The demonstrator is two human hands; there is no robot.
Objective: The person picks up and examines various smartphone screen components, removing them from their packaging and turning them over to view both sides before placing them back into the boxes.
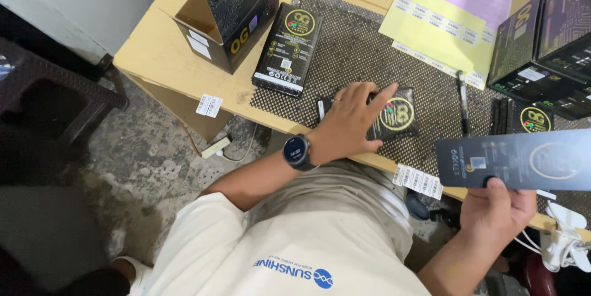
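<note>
White shirt (pixel 289 253) with blue chest print nearest the lens, beige trousers below the desk edge. Right hand (pixel 497 210) pinches a dark flat carton sleeve (pixel 523 160) by its lower edge, thumb on the front, fingers behind; sleeve held level over the desk's near edge. Left hand (pixel 351 120), smartwatch (pixel 297 151) on the wrist, lies flat with fingers spread on a small black pouch (pixel 394 117) with a gold ring emblem, pressing it onto the black mesh mat (pixel 357 56). Mat covers a tan desk (pixel 160 56). On it: flat black box (pixel 288 49), open black carton (pixel 231 9), yellow label sheets (pixel 437 25), pen (pixel 463 102), stacked black cartons (pixel 548 43) far right. Barcode stickers (pixel 418 180) hang off the desk edge. Rough grey concrete floor (pixel 154 166), dark plastic chair (pixel 49 99) left.
</note>
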